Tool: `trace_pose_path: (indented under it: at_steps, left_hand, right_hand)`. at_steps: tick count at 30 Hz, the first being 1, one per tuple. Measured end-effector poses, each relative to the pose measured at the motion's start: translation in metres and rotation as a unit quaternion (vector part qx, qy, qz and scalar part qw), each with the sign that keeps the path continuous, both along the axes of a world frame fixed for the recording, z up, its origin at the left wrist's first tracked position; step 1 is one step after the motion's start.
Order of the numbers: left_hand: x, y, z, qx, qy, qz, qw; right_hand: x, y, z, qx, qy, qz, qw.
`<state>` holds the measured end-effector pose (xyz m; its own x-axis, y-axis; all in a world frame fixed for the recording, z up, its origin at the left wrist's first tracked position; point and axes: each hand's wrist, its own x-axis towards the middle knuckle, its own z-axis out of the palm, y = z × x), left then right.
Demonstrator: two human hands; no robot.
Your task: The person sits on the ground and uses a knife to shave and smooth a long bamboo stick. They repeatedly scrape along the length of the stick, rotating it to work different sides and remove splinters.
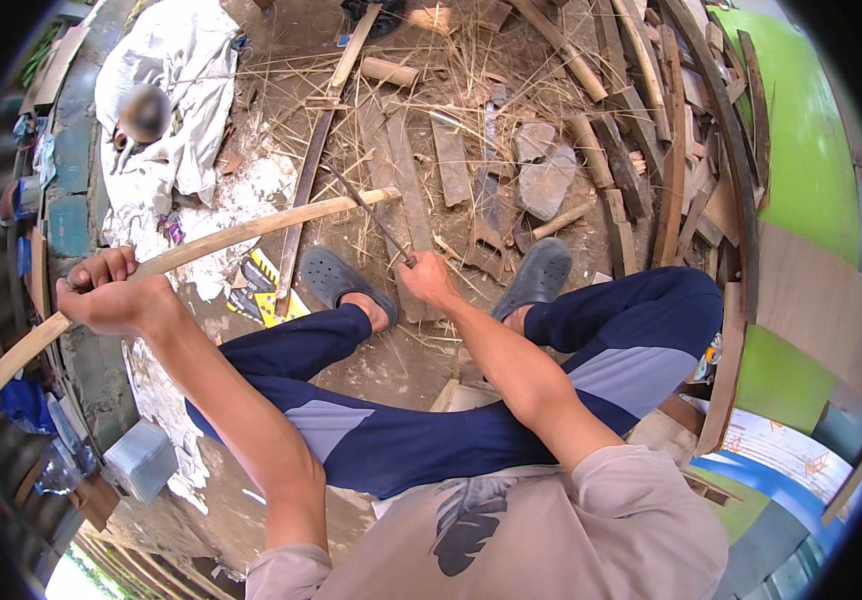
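My left hand is closed around a long, pale, slightly curved wooden pole, palm turned up. The pole runs from the far left rim up to the middle of the view. In my right hand is a long, thin, dark blade-like tool, seen nearly edge-on. Fingers wrap its near end, so its handle is hidden. The tool crosses the pole close to the pole's far end; whether they touch I cannot tell.
Wood strips and offcuts pile up at the right, with straw and splinters over the ground. A flat grey stone lies beyond my right shoe. White cloth lies at the far left. A clear plastic container stands at the near left.
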<state>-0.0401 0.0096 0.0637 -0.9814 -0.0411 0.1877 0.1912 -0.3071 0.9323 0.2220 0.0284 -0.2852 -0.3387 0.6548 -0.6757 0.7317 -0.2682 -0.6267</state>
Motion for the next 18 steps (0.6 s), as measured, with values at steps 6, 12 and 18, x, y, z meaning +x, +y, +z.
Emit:
trace_pose_path:
  at_steps: [6,12,18]
  left_hand:
    - [0.008,0.0,0.001,-0.013,-0.004,0.042,0.999]
    - [0.002,-0.004,-0.002,-0.017,-0.015,0.062,0.998]
    - [0.005,0.006,0.001,-0.011,-0.016,0.078,0.997]
  right_hand:
    - [-0.003,-0.011,0.008,-0.026,-0.027,-0.025,0.999]
    - [0.003,-0.004,-0.007,-0.046,-0.078,-0.034,0.995]
    - [-0.009,-0.006,0.004,-0.016,-0.066,-0.032,0.997]
